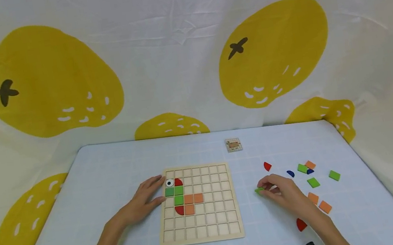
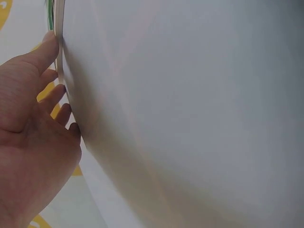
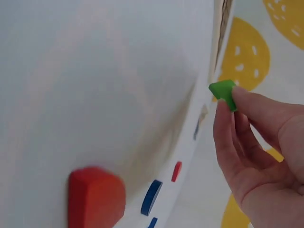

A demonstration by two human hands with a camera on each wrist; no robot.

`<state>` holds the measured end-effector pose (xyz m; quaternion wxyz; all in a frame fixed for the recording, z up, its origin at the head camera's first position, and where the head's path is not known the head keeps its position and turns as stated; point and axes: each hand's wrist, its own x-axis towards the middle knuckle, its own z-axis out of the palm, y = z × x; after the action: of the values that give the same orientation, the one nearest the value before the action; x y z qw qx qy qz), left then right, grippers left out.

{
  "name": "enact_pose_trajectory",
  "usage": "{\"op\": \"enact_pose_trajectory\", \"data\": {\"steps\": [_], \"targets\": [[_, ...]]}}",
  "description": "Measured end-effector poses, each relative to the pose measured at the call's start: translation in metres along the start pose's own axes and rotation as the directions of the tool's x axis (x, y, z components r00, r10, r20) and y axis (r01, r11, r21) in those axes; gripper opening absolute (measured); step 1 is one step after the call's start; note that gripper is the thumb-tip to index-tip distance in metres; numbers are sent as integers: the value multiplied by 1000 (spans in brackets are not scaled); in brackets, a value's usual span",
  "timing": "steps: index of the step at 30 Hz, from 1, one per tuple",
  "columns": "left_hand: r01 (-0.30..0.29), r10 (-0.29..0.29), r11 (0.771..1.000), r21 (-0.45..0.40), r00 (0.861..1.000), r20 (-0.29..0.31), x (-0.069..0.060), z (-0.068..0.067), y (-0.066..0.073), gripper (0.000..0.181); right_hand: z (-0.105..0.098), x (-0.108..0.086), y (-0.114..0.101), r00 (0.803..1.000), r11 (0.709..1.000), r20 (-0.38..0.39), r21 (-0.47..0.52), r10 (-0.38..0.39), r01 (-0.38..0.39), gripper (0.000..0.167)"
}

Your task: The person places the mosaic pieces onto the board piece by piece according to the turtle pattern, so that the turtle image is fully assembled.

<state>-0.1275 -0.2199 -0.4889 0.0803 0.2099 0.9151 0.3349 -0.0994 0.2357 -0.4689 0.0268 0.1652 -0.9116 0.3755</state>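
A wooden grid board [image 1: 212, 230] lies on the table, with a white eye-like piece [image 1: 169, 183] and several green, orange and red tiles in its upper left cells. My left hand [image 1: 143, 202] touches the board's left edge, its fingers fairly straight; in the left wrist view the thumb and fingertips meet the board's side. To the right of the board, my right hand [image 1: 281, 190] pinches a green tile [image 3: 224, 92] between thumb and fingers, just above the table. Part of that tile is hidden by the fingertips.
Right of the right hand lie loose green tiles [image 1: 334, 175], orange tiles [image 1: 325, 206] and blue half-round pieces [image 1: 290, 173]. One red piece [image 1: 267, 166] is beyond the hand, another [image 1: 301, 224] beside the forearm. A small pattern card [image 1: 233, 145] lies behind the board.
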Motion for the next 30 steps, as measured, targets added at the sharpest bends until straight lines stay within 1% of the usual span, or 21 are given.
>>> {"op": "enact_pose_trajectory", "data": {"steps": [3, 7, 15, 21, 24, 30], "targets": [[0, 0, 1000, 3, 1000, 4, 1, 0, 1, 64, 8, 6, -4, 998, 998, -17, 9, -64, 64, 20], [3, -3, 1000, 11, 1000, 11, 2, 1, 0, 65, 17, 13, -11, 995, 993, -18, 58, -103, 104, 20], [13, -14, 1000, 12, 1000, 17, 2, 1, -2, 67, 38, 25, -26, 990, 982, 31, 138, -137, 132, 17], [18, -18, 1000, 6, 1000, 16, 1, 0, 0, 66, 52, 32, -40, 988, 973, 84, 203, -131, 112, 18], [16, -16, 1000, 4, 1000, 11, 2, 1, 0, 66, 60, 35, -48, 985, 970, 107, 216, -133, 108, 17], [6, -6, 1000, -4, 1000, 6, 1, 1, -2, 65, 73, 39, -61, 972, 958, 131, 235, -197, 163, 15]]}}
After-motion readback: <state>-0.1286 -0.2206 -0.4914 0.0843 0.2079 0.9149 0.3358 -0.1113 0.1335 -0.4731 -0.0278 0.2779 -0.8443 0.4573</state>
